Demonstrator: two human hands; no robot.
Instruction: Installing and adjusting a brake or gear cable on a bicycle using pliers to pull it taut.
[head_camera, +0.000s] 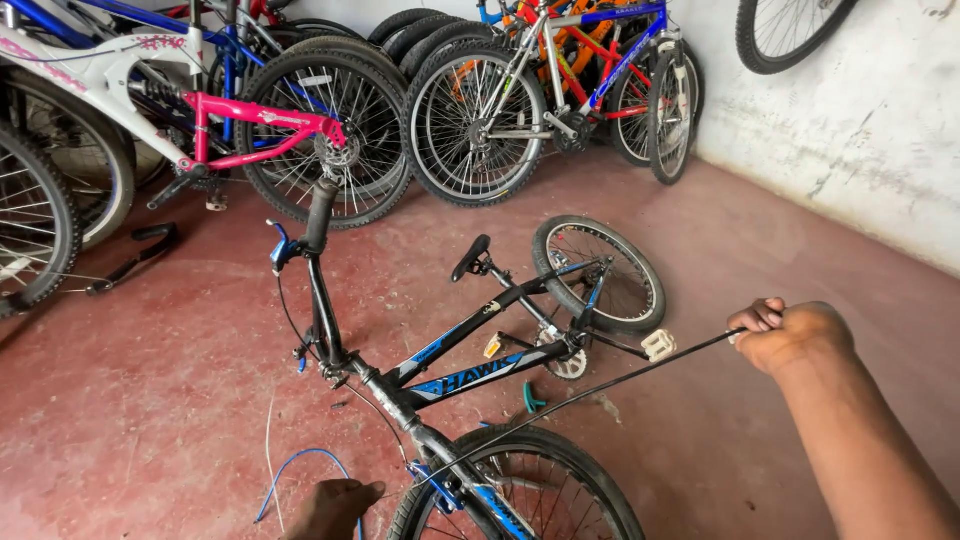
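Observation:
A black and blue bicycle lies on its side on the red floor, front wheel nearest me. My right hand is a closed fist gripping the end of a long black cable. The cable runs taut from the fist down to the brake area at the front fork. My left hand is low at the bottom edge, beside the front wheel and fork; what its fingers hold is hidden.
Several bicycles stand in a row along the back wall. A loose blue cable and a thin white cable lie on the floor at my left. A white wall runs along the right.

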